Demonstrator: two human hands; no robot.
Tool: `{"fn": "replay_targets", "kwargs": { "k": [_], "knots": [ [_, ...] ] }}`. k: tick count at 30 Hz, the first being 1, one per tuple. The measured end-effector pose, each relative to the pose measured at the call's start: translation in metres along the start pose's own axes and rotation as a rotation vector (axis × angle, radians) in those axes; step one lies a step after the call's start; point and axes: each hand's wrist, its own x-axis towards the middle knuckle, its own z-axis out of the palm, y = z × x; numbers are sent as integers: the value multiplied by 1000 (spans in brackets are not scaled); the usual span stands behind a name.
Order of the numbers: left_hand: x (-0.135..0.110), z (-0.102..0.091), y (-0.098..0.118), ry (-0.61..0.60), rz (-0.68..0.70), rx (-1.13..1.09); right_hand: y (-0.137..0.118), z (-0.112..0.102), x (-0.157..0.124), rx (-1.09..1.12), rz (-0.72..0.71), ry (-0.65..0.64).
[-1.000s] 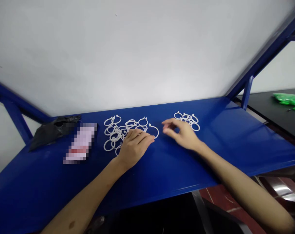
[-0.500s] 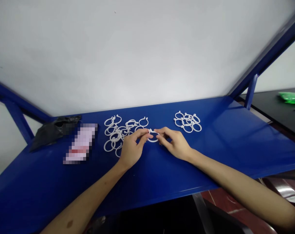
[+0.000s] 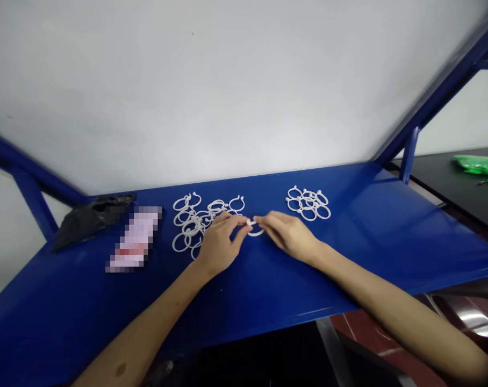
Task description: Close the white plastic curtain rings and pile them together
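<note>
Between my two hands is a white plastic ring with a small knobbed clasp at its far side, a little above the blue table. My left hand pinches it by the left part near the clasp. My right hand grips its right side, with the fingertips close to the clasp. Partly behind my left hand lies a loose pile of similar white rings, some with their ends apart. A smaller cluster of white rings rests to the right, beyond my right hand.
A black plastic bag and a blurred pinkish packet lie at the left of the blue table. Blue frame bars rise at both sides before a pale wall. A green plastic bag sits on a dark surface at far right.
My right fingers have closed in toward the ring's clasp, and the ring has tilted slightly. Both hands still hold it. The view has shifted a little.
</note>
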Motion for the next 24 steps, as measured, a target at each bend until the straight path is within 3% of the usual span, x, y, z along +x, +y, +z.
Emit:
{"fn": "replay_targets", "kwargs": {
  "k": [5,7,11,14,18,24],
  "knots": [
    [4,2,-18,-97,21,404,45,-34,11,-193,351,384],
    [4,3,-25,-150,16,517,73,-49,7,-250,526,425],
    [2,5,-36,-168,70,573,125,-68,-14,-250,850,357],
    [0,4,-40,-151,103,547,150,-72,-28,-141,1016,303],
    [0,1,-36,-124,75,464,160,-71,-35,10,1072,206],
    [1,-2,-27,-159,23,380,155,-71,-31,22,1068,161]
  ]
}}
